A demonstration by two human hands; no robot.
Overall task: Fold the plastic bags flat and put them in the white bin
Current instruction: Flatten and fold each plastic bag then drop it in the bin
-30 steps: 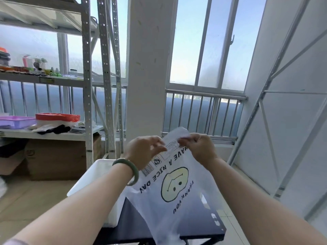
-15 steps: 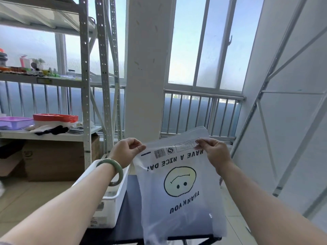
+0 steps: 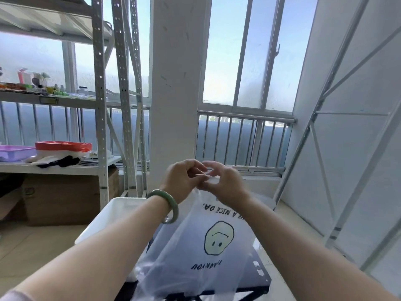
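Observation:
A clear plastic bag [image 3: 217, 253] with a yellow smiley face and upside-down blue lettering hangs in front of me over a dark table [image 3: 258, 279]. My left hand [image 3: 182, 180], with a green bangle on the wrist, and my right hand [image 3: 224, 183] meet at the bag's top edge and both pinch it, fingers touching. The bag droops below them in a loose fold. The white bin [image 3: 106, 218] stands on the table to the left, partly hidden behind my left forearm.
A metal shelf rack [image 3: 101, 105] at the left holds a purple tray [image 3: 15, 152] and a red-lidded tub [image 3: 63, 147], with cardboard boxes [image 3: 63, 196] beneath. A white pillar [image 3: 175, 88] and railed window stand ahead. Another rack frame [image 3: 321, 135] rises at the right.
My hands, which held the bag's top corners wide apart, have come together at the middle. The bag's top edge is now gathered between them and the bag hangs narrower.

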